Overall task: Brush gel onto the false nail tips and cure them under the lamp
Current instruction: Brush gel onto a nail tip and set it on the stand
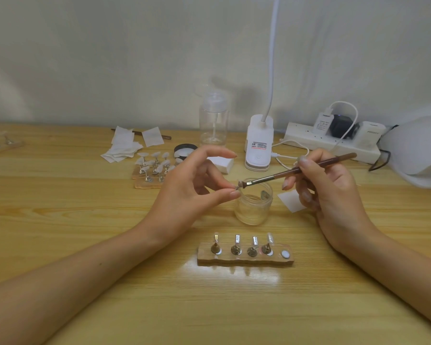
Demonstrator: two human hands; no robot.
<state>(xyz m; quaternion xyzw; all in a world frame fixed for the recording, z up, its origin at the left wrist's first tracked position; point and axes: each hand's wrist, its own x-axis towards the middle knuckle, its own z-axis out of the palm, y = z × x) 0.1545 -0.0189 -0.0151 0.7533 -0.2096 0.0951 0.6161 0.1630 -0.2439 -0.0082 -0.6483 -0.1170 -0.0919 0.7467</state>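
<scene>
Wooden stand (245,255) with four nail tips (238,239) sits nearer me than both hands, between my wrists. Left hand (184,188) pinches the fifth tip (239,186) over the glass jar (254,202). Right hand (326,192) grips the brush (296,171), bristles against that tip. Nail lamp (418,150) sits beyond the right hand, at the table (85,220) edge.

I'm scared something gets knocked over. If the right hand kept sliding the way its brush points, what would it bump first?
Probably the small nail tip pinched in the left hand, just ahead of the brush, above the open jar. Depth is hard to judge.
</scene>
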